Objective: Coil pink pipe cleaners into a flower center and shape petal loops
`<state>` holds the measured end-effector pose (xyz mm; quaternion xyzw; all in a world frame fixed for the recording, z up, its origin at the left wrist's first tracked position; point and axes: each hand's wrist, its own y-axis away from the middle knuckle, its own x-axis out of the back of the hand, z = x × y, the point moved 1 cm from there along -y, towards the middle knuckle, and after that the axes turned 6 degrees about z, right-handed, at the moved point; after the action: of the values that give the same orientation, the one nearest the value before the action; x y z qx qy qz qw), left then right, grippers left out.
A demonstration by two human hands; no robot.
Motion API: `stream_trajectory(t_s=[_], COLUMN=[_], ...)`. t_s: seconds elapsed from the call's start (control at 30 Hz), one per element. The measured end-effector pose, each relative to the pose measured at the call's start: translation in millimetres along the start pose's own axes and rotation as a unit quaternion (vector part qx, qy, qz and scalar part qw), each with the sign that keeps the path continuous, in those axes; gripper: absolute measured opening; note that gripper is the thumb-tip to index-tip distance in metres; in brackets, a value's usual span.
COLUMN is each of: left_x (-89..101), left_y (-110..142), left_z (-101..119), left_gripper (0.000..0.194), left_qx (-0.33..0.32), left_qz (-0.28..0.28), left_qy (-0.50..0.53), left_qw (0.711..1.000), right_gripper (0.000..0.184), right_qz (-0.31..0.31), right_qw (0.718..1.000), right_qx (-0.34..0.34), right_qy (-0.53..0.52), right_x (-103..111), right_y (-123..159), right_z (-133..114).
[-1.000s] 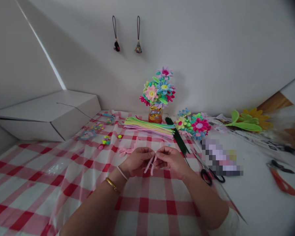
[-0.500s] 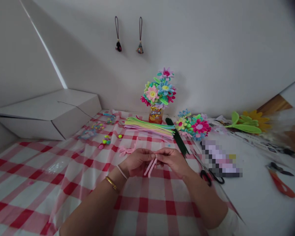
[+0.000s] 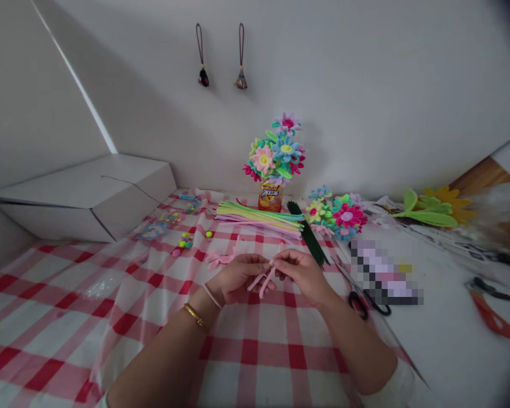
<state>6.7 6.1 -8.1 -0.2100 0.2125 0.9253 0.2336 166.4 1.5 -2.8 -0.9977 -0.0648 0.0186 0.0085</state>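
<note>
So, L to R: white box sits at the bench's back L corner, pom-poms loose on the checked cloth in front & to its R. A shaped pink piece lies just beside the L hand, looks part-made at most.

L hand's fingertips pinch the pink strips, held above the cloth toward the bench's front edge. Two ends hang free below the pinch, so this bit looks unfinished; exact no. of strips can't be told. Behind, nr the back edge, a pile of coloured strips lies straight & unworked, w/ the orange container behind it; the upright bouquet in it looks complete. R hand grasps the same strips up top, fingertips almost meeting the L's.

Further R, dark green stems lie bare; the low flower bunch nr the back edge looks done too. Scissors rest unheld, as do the orange-handled cutters toward the R edge. How much is left overall: can't tell.
</note>
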Motion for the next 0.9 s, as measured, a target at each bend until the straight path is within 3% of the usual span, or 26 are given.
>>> stream_trajectory(t_s=[0.23, 0.9], left_x=[3.9, 3.4], left_y=[-0.6, 1.4], left_z=[-1.0, 0.6], left_gripper=[0.02, 0.021], left_qx=[-0.008, -0.003], left_qz=[0.001, 0.001], left_qy=[-0.005, -0.036], left_qw=[1.0, 0.999], right_gripper=[0.02, 0.018], right_qz=[-0.047, -0.036], right_qw=[0.999, 0.996], right_qx=[0.023, 0.046], right_qy=[0.006, 0.071], right_x=[-0.2, 1.5], right_y=[1.8, 0.2], right_z=[0.0, -0.5])
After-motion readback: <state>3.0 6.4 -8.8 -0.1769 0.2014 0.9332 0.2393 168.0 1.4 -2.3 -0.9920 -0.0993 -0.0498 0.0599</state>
